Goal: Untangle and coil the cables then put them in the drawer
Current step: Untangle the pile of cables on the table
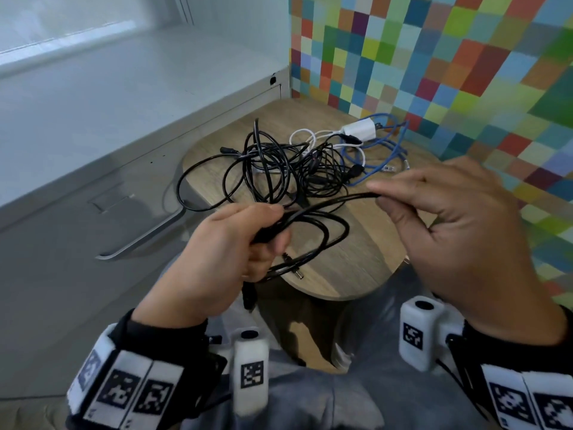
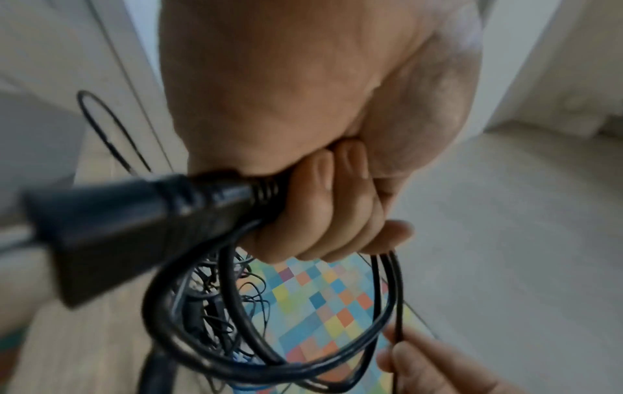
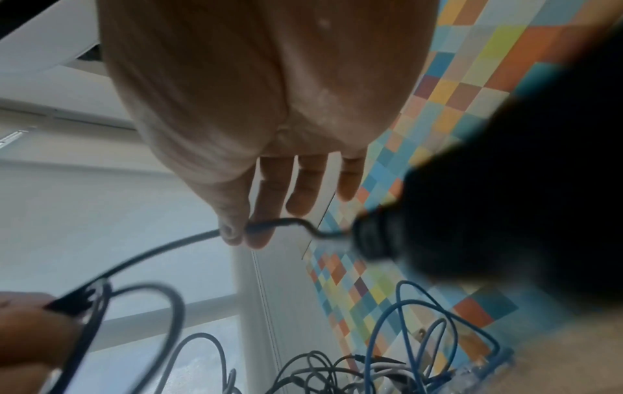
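**Both hands on one black cable**

Left hand [image 1: 229, 252] grips the coiled black cable [image 1: 313, 234], fingers [image 2: 323, 208] curled round its loops. Right hand [image 1: 459, 231] pinches its free strand between thumb and forefinger, above the desk [image 1: 356, 262]. Remaining tangled cables [image 1: 279, 162] lie on the desk beyond the hands.

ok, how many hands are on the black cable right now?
2. The left hand grips the black cable by its coiled loops, over the table front edge. The right hand pinches its free strand, further right.
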{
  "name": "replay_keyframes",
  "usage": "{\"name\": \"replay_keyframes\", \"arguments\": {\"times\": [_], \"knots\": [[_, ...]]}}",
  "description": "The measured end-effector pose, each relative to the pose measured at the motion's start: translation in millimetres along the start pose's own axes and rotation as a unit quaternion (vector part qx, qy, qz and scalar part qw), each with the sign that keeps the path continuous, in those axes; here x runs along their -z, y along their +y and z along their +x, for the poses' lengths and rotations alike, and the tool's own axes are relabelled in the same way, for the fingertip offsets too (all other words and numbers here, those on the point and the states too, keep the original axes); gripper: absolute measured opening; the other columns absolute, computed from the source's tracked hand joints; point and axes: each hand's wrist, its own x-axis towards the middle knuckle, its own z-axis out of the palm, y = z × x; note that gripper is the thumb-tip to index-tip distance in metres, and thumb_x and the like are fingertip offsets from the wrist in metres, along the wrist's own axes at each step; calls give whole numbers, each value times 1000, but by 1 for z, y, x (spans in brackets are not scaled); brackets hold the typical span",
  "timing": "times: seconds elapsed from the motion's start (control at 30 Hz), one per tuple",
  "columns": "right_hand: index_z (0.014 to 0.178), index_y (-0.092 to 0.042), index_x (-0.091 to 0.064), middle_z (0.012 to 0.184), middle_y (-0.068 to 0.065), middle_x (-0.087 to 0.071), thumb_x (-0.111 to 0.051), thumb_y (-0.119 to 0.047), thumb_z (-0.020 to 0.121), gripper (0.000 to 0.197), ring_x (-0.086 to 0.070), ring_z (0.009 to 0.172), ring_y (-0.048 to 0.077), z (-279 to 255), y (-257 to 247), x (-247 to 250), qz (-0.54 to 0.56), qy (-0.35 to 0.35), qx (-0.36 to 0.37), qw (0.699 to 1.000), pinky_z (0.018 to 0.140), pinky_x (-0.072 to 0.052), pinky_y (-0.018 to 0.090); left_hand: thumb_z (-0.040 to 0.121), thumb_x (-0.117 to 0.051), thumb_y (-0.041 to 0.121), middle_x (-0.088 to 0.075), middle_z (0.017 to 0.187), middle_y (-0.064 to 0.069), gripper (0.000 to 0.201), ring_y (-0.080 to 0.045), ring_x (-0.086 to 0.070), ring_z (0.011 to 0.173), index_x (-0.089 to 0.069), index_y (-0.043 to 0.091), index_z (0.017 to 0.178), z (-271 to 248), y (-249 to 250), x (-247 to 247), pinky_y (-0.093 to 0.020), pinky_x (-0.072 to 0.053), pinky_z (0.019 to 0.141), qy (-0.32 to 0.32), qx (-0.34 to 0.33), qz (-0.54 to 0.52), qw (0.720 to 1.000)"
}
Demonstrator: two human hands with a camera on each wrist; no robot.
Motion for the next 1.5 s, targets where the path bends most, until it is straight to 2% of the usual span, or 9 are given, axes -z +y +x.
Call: {"name": "replay_keyframes", "arguments": {"times": [0.23, 0.4, 0.5, 0.67, 0.77, 0.97, 1.17, 1.37, 1.5], "knots": [[108, -18, -77, 85, -8, -63, -68, -21, 100, 13, -60, 78, 8, 1, -11, -20, 100, 40, -110, 988, 73, -46, 16, 98, -43, 39, -27, 56, 7, 35, -8, -11, 44, -50, 18, 70, -5, 1, -8, -25, -7, 41, -114, 21, -210, 971], [114, -32, -72, 88, -8, -74, -64, -34, 101, 15, -73, 83, 13, -3, -23, -27, 286, -18, -227, 931, 78, -62, 39, 96, -48, 43, -30, 56, 8, 30, -6, -12, 42, -50, 19, 78, -1, -3, -17, -20, -10, 39, -105, 10, -279, 955], [116, -34, -69, 92, -11, -71, -81, -51, 81, 40, -73, 84, 14, -5, -29, -32, 364, -81, -262, 890, 78, -62, 37, 97, -46, 45, -31, 54, 9, 32, -7, -11, 41, -50, 21, 76, 0, -4, -21, -20, -10, 38, -106, 10, -311, 945], [99, -29, -59, 91, 1, -63, -74, -23, 86, 21, -69, 79, 26, -7, -29, -43, 280, -85, -245, 924, 70, -60, 46, 92, -48, 55, -28, 51, 8, 43, -8, -13, 40, -43, 22, 65, 3, -5, -28, -22, -10, 38, -82, 2, -293, 953], [89, -23, -57, 74, 9, -61, -62, -21, 86, 6, -60, 64, 33, -5, -24, -41, 270, -73, -227, 933, 58, -54, 52, 95, -52, 50, -27, 54, 3, 47, -11, -27, 42, -38, 20, 62, 5, -5, -32, -24, -26, 41, -6, -28, -258, 966], [90, -25, -62, 70, 7, -64, -61, -9, 100, 18, -60, 66, 31, -3, -15, -29, 297, -99, -219, 924, 64, -52, 50, 94, -54, 35, -24, 56, 3, 27, -11, -24, 43, -58, 11, 82, 6, -2, -38, -30, -53, 61, 90, -54, -210, 972], [98, -16, -62, 69, 7, -67, -56, -4, 103, 14, -64, 65, 15, -3, -18, -37, 365, -87, -267, 888, 66, -55, 34, 102, -52, 27, -28, 60, 2, 25, -9, -22, 45, -60, 10, 86, 9, -4, -46, -21, -25, 42, 126, -55, -241, 961], [101, -24, -64, 76, -3, -68, -63, -24, 100, 1, -62, 66, 5, -3, -27, -40, 346, -104, -232, 903, 61, -49, 27, 106, -47, 31, -35, 61, 3, 32, -8, -24, 44, -46, 16, 78, 11, -6, -45, -22, -15, 39, 159, -66, -263, 949], [119, -35, -67, 82, -3, -72, -71, -28, 82, 38, -59, 55, 1, -7, -22, -31, 411, -136, -257, 864, 55, -44, 11, 110, -40, 36, -27, 56, 5, 37, -8, -19, 40, -43, 20, 76, 11, -3, -34, -20, -15, 35, 175, -84, -244, 950]]}}
